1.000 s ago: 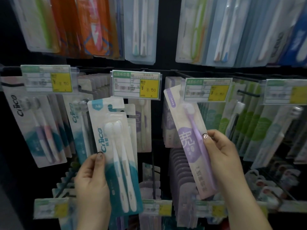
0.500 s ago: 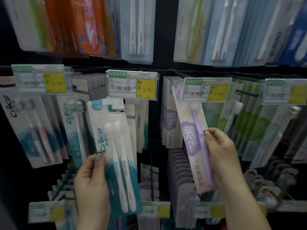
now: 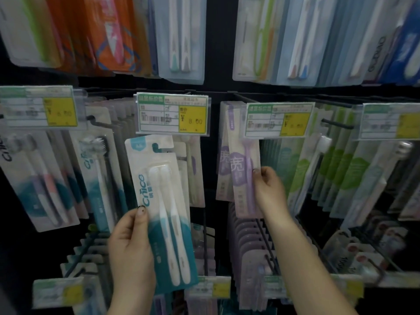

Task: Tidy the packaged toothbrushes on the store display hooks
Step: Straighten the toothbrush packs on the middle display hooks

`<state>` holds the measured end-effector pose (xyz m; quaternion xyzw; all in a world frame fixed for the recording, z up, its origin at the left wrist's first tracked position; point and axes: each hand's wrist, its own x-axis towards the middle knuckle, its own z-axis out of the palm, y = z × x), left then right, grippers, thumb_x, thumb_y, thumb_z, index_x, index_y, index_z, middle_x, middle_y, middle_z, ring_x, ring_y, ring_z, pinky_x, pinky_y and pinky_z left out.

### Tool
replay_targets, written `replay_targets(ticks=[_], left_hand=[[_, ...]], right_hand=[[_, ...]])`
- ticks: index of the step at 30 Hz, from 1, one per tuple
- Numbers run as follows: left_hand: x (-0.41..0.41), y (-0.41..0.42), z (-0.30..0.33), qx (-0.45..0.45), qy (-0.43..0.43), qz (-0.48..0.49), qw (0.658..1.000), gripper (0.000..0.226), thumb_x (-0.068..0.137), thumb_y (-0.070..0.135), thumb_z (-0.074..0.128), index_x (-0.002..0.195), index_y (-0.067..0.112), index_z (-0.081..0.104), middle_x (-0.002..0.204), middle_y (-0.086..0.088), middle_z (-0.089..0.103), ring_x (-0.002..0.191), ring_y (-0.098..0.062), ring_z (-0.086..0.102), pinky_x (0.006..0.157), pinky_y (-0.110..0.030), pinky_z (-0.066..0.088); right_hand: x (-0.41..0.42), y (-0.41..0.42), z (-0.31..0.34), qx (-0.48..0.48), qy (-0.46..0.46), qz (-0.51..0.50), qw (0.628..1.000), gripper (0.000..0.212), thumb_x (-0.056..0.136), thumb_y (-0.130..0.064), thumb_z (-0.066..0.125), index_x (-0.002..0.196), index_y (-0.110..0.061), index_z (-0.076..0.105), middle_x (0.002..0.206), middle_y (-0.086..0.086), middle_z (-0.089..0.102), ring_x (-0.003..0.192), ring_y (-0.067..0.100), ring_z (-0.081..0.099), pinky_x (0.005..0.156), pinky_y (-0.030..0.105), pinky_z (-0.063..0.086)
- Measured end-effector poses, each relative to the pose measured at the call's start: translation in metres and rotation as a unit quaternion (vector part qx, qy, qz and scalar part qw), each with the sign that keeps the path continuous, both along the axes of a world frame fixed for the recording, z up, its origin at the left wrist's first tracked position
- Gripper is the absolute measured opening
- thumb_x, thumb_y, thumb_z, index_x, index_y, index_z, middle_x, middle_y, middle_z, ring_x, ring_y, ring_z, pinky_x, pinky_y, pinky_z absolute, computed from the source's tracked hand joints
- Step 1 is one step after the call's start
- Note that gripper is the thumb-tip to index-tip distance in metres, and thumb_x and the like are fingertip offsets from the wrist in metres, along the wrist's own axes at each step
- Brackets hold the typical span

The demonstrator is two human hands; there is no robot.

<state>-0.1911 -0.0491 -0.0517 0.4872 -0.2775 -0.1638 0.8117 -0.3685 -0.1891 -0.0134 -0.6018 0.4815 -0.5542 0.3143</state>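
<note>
My left hand (image 3: 130, 244) grips a white-and-teal two-brush pack (image 3: 164, 212) by its lower left edge, thumb on the front. The pack is held up in front of the middle hook row, its top just under a price tag (image 3: 172, 114). My right hand (image 3: 269, 188) pinches a purple single-toothbrush pack (image 3: 242, 178) by its right edge. That pack hangs upright with its top tucked behind another price tag (image 3: 279, 120), in front of a matching purple pack (image 3: 223, 173).
Rows of packaged toothbrushes hang on black hooks all around: teal packs (image 3: 45, 178) to the left, green packs (image 3: 341, 169) to the right, blue and orange packs above. A bare hook tip (image 3: 338, 125) juts out at right. Lower hooks carry purple packs (image 3: 247, 242).
My right hand has moved the purple pack up and back, from tilted in front of the tag to upright under it. The left hand and its pack stayed about where they were.
</note>
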Motion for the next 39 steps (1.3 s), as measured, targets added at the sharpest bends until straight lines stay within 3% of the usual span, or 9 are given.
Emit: replay_targets(ticks=[3,6,10,15,19,22,26,33,39], left_hand=[[0.003,0.0,-0.001,0.003,0.016,-0.006,1.0,0.025,0.093,0.032,0.051,0.076,0.025,0.068,0.073,0.008,0.068,0.07,-0.011,0.061,0.067,-0.034,0.05],[0.006,0.002,0.0,-0.007,0.021,-0.003,1.0,0.025,0.092,0.034,0.052,0.074,0.024,0.067,0.071,0.009,0.065,0.068,-0.01,0.059,0.063,-0.027,0.05],[0.009,0.008,0.003,-0.035,0.04,0.002,0.999,0.027,0.092,0.03,0.051,0.071,0.02,0.063,0.064,0.01,0.063,0.06,-0.003,0.058,0.054,-0.017,0.049],[0.01,0.015,0.005,-0.055,0.051,0.011,0.997,0.034,0.094,0.024,0.049,0.062,0.022,0.062,0.059,0.012,0.06,0.055,0.0,0.055,0.052,-0.014,0.048],[0.013,0.018,0.005,-0.057,0.043,0.012,0.997,0.039,0.094,0.022,0.048,0.058,0.025,0.062,0.056,0.013,0.058,0.053,0.001,0.053,0.051,-0.012,0.046],[0.014,0.018,0.005,-0.055,0.043,0.018,0.997,0.032,0.094,0.022,0.049,0.065,0.021,0.061,0.06,0.014,0.061,0.057,0.001,0.056,0.053,-0.013,0.048],[0.014,0.016,0.007,-0.047,0.029,0.014,0.998,0.025,0.094,0.023,0.049,0.073,0.018,0.06,0.06,0.014,0.062,0.057,0.001,0.057,0.053,-0.013,0.048],[0.02,0.017,0.004,-0.043,0.023,-0.002,0.999,0.027,0.09,0.033,0.051,0.07,0.021,0.063,0.063,0.009,0.06,0.059,-0.005,0.056,0.054,-0.018,0.048],[0.025,0.017,0.003,-0.043,0.019,0.014,0.999,0.026,0.09,0.035,0.052,0.072,0.022,0.066,0.067,0.012,0.064,0.066,-0.004,0.058,0.059,-0.018,0.05]], right_hand=[[0.001,0.004,-0.009,0.022,0.035,0.003,0.999,0.022,0.095,-0.023,0.049,0.114,-0.012,0.051,0.109,0.001,0.06,0.106,0.022,0.057,0.083,0.027,0.043],[0.006,0.017,-0.015,-0.04,0.107,-0.045,0.992,0.043,0.093,-0.019,0.053,0.133,-0.008,0.043,0.13,0.006,0.049,0.121,0.016,0.045,0.098,0.023,0.033],[0.029,0.032,-0.011,-0.162,0.117,-0.023,0.979,0.029,0.089,-0.008,0.057,0.118,-0.007,0.055,0.113,0.004,0.056,0.104,0.016,0.054,0.091,0.031,0.047],[0.077,0.028,0.001,-0.099,0.12,0.116,0.981,0.039,0.09,-0.022,0.06,0.126,-0.014,0.05,0.118,-0.002,0.055,0.107,0.009,0.052,0.09,0.024,0.046],[0.1,0.013,0.003,-0.098,0.09,0.104,0.986,0.021,0.085,-0.021,0.065,0.102,-0.017,0.054,0.085,-0.007,0.057,0.08,0.007,0.054,0.065,0.014,0.04],[0.105,0.01,0.001,-0.093,0.065,0.118,0.986,0.011,0.085,-0.017,0.065,0.086,-0.019,0.054,0.07,-0.013,0.051,0.065,-0.003,0.048,0.057,0.005,0.036],[0.106,0.011,-0.001,-0.104,0.051,0.143,0.983,0.031,0.088,-0.012,0.06,0.066,-0.029,0.047,0.067,-0.013,0.05,0.061,-0.004,0.046,0.058,0.009,0.036],[0.095,0.029,-0.006,-0.108,0.018,0.162,0.981,0.015,0.099,-0.013,0.04,0.085,-0.012,0.046,0.07,-0.007,0.046,0.059,-0.004,0.044,0.056,0.01,0.035],[0.067,0.058,-0.003,-0.162,-0.028,0.153,0.974,0.015,0.095,-0.012,0.038,0.087,-0.017,0.05,0.072,-0.002,0.051,0.062,0.002,0.044,0.056,0.015,0.034]])
